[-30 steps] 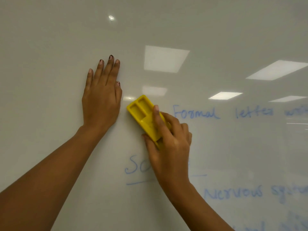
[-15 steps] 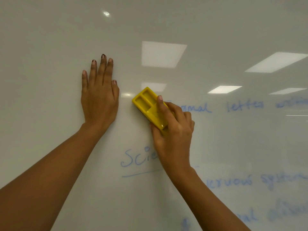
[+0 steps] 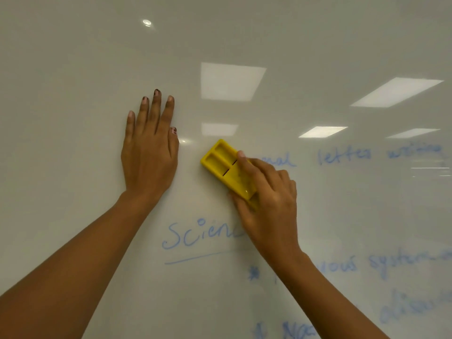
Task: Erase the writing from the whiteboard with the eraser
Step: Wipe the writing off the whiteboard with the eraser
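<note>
Hiding the lower end of the yellow eraser under the right hand, one finger stretching along its back and the rest curling round its sides, gripping it and holding it flat against the whiteboard near the middle of the view. Keeping the wiping face turned to the board and out of sight. Covering the start of the top line of blue writing as well, leaving only "nal letter" readable, with the last word smearing out toward the right edge. Showing the upper end plainly: bright yellow plastic, oblong, tilting up to the left, with two shallow rectangular recesses side by side in the back. Masking the tail of the word Science behind the right wrist, a slanting underline running beneath it. Fading into blur further down and right, the lower lines being cut off by the frame and the right forearm and mostly too faint to read, beside a star bullet. Resting the left hand flat on bare board just left of the eraser, apart from it, fingers straight and close together. Running both forearms out past the bottom edge. Reflecting ceiling light panels across the glossy surface above and to the right.
</note>
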